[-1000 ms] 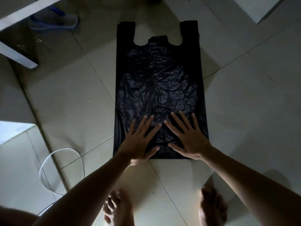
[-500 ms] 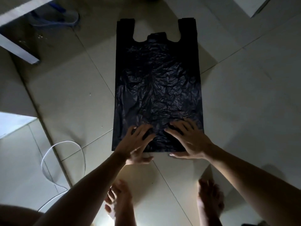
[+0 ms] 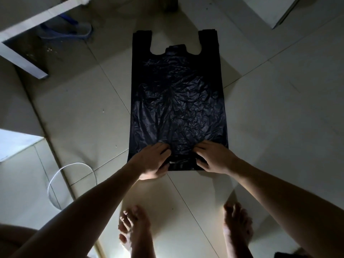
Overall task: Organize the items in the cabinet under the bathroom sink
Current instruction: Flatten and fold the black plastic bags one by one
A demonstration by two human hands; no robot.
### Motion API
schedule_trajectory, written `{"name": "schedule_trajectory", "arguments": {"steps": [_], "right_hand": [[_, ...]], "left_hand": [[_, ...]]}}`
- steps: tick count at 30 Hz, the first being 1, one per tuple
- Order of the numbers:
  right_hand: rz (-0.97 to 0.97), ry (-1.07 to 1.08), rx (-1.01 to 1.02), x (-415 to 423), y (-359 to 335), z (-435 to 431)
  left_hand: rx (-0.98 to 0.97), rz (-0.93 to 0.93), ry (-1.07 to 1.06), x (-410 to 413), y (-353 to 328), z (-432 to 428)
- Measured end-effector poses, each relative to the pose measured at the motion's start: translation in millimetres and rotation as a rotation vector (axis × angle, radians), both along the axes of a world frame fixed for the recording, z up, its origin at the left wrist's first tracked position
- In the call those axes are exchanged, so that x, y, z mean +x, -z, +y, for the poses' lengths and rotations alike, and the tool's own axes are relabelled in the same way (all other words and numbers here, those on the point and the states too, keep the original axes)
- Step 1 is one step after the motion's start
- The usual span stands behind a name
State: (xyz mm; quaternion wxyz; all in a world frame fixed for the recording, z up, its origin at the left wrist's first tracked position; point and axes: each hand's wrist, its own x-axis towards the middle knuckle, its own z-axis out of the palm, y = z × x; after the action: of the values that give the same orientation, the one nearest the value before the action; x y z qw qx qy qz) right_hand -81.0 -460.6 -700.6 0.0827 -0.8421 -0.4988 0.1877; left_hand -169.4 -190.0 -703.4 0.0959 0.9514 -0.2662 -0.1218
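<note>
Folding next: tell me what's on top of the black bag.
Only the left hand and right hand, gripping the black bag near its edge. Anything beneath it is covered.

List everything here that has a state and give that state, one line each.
black bag: flat on the floor, handles pointing away, near edge gathered by both grips.
left grip: fingers curled, pinching the bag's near edge.
right grip: fingers curled, pinching the same edge.
white cable: lying in a loose loop on the floor.
blue sandal: lying on the floor, untouched.

Blk plastic bag (image 3: 176, 101) crinkly, slight sheen; floor tiles (image 3: 279, 127) smooth, glazed.
</note>
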Motion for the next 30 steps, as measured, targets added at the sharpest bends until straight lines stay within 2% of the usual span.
{"name": "schedule_trajectory", "arguments": {"steps": [3,5,9,14,19,25,30], "right_hand": [[0.037,-0.013,-0.025,5.6,-9.5,4.1],[0.026,-0.048,-0.052,4.7,-11.3,3.2],[-0.007,-0.025,-0.069,-6.6,-4.1,-3.7],[-0.052,0.051,-0.032,-15.8,2.4,0.2],[-0.050,0.041,-0.058,-11.9,3.9,4.1],[-0.044,0.047,0.002,-5.3,1.7,3.4],[-0.044,0.065,-0.041,-14.4,5.0,-0.8]], "left_hand": [[0.145,0.041,0.005,-1.0,-1.5,-6.2],[0.168,0.040,-0.003,-3.4,-0.6,-9.9],[0.104,-0.057,0.020,-5.7,3.0,-6.0],[-0.047,0.109,-0.117,3.0,-1.3,0.0],[0.130,0.062,-0.002,-5.1,-0.4,-1.2],[0.046,-0.026,-0.047,-7.0,5.3,-5.7],[-0.059,0.139,-0.137,9.7,-9.8,-0.3]]}}
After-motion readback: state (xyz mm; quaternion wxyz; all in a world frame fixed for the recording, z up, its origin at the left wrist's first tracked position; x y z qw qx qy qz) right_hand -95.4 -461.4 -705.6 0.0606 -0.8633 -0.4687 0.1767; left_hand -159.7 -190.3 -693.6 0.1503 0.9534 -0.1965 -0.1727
